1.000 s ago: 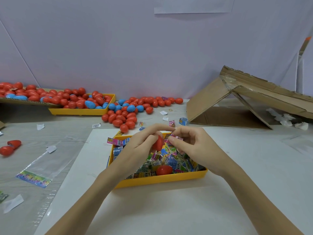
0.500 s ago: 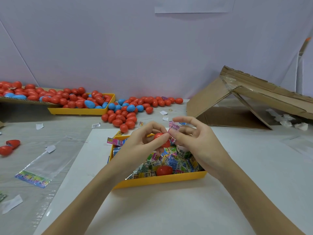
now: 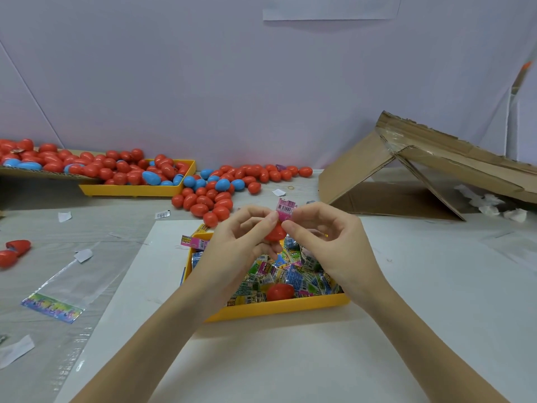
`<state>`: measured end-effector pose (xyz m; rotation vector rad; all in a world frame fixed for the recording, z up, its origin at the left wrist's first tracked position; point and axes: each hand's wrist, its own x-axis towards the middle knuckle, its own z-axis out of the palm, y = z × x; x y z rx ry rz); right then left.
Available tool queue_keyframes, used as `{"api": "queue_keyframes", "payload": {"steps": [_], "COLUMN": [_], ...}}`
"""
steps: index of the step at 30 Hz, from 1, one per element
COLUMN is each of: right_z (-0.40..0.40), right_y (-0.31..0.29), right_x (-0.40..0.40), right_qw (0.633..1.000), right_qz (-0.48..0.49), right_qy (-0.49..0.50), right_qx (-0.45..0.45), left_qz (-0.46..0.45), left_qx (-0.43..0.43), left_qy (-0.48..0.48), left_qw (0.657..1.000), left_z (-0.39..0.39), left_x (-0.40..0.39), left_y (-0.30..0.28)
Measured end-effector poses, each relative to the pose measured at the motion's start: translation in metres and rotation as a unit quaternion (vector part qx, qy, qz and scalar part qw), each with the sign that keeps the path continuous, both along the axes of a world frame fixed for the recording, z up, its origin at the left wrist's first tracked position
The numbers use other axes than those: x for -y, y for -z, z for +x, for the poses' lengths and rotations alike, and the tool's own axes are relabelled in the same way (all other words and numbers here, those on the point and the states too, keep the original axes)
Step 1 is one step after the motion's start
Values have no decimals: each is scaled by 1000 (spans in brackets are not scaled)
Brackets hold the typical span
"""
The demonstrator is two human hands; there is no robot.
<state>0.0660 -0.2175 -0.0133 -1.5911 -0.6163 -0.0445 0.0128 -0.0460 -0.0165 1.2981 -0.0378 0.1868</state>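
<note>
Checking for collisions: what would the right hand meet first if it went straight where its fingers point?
Probably the red egg shell in the left hand, close beside the right hand and its pink packet.

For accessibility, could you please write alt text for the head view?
Over a yellow tray of colourful packets, the left hand holds a red egg shell and the right hand pinches a pink packet just above it. Red and blue eggs lie behind, cardboard at right.
</note>
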Motion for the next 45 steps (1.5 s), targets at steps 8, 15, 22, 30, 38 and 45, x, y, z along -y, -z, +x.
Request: {"api": "queue_keyframes", "payload": {"steps": [8, 15, 22, 30, 38, 45], "right_z": [3, 10, 9, 11, 10, 6], "right_y": [5, 4, 5, 6, 6, 4], "right_x": [3, 7, 6, 7, 7, 5], "right_qw": [996, 999, 991, 988, 981, 987], "right_qz": [57, -29, -103, -117, -140, -107], "right_qy": [40, 29, 27, 24, 19, 22], "right_qx": [-58, -14, 82, 98, 132, 118], "left_qz": [52, 160, 192, 205, 195, 171], "left_qx": [22, 66, 68, 53, 40, 37], "left_qy": [-1, -65, -33, -35, -30, -28], "left_qw": [998, 983, 978, 977, 980, 984], "left_z": [-3, -4, -4, -3, -3, -2], "left_x": [0, -10, -9, -10, -11, -11], "left_y": [-2, -3, -4, -2, -4, -3]}}
